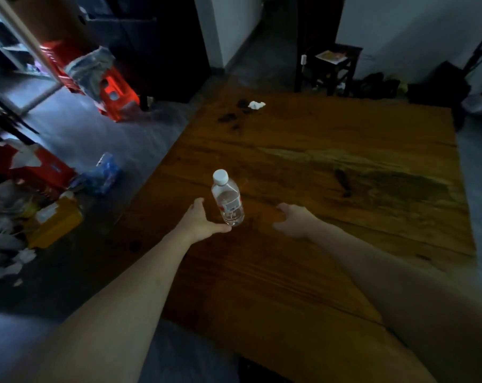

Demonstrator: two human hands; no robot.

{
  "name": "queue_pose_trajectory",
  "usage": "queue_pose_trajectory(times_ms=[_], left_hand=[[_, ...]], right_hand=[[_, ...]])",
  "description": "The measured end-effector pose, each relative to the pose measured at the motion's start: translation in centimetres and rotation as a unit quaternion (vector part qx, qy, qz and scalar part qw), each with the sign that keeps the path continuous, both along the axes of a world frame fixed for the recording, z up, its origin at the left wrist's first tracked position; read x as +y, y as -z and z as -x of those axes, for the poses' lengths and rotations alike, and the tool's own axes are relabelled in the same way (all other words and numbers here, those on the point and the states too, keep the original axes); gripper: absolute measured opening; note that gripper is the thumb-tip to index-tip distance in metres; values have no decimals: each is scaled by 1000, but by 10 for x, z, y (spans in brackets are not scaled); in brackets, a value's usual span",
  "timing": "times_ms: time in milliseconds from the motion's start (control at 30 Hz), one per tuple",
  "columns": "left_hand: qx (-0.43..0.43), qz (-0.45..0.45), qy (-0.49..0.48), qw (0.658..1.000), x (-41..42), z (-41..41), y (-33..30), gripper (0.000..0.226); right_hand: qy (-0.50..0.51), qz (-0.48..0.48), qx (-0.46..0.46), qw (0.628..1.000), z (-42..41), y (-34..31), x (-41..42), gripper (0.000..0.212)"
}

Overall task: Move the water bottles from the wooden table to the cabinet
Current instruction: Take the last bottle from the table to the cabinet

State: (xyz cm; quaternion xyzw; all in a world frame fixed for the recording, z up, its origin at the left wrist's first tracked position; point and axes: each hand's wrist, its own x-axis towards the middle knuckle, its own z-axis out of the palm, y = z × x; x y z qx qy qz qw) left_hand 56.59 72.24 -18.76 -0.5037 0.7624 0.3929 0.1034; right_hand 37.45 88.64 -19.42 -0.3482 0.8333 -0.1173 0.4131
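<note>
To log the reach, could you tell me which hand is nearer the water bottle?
Left. The left hand is open right beside the water bottle, thumb at its base; the right hand hovers apart, to its right.

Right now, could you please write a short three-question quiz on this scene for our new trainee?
1. True or false: the water bottle lies flat on the wooden table.
2. Which hand is at the bottle's base? A) left hand B) right hand
3. Fill in: the bottle's cap is ____ in colour.

Key: 1. False, it stands upright. 2. A; its thumb reaches the base, fingers open, no grip yet. The right hand hovers apart, holding nothing. 3. White.
</note>
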Motion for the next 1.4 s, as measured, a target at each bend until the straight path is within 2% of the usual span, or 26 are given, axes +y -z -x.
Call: queue_pose_trajectory(times_ms=[167, 300, 400, 533, 733, 833, 967, 1133, 1233, 1300, 1400], left_hand=[[76, -33, -24, 996, -10, 16, 25, 130], [195, -15, 2, 981, -12, 19, 39, 117], [252, 12, 43, 967, -16, 23, 44, 103], [284, 36, 44, 957, -23, 23, 44, 74], [297, 51, 145, 943, -17, 34, 10, 68], [320, 50, 213, 922, -2, 48, -26, 64], [330, 43, 282, 900, 26, 66, -70, 62], [340, 14, 397, 852, 64, 83, -118, 57], [352, -8, 455, 818, 82, 92, -139, 54], [358, -21, 478, 802, 93, 97, -149, 58], [383, -26, 516, 766, 106, 102, -159, 67]], right_hand=[[42, 2, 8, 999, -7, 9, 5, 65], [58, 2, 12, 998, -16, 8, 8, 63], [84, 11, 7, 996, -18, 4, 10, 64], [100, 22, -2, 995, -18, -3, 18, 66], [155, 66, -25, 985, -21, -8, 35, 63], [239, 98, -58, 964, -30, -9, 47, 57], [391, 167, -184, 886, -51, -12, 74, 50], [532, 271, -288, 749, -78, -26, 106, 51], [562, 353, -395, 635, -88, -42, 125, 53], [560, 391, -449, 576, -91, -54, 139, 58], [554, 414, -470, 548, -91, -65, 156, 62]])
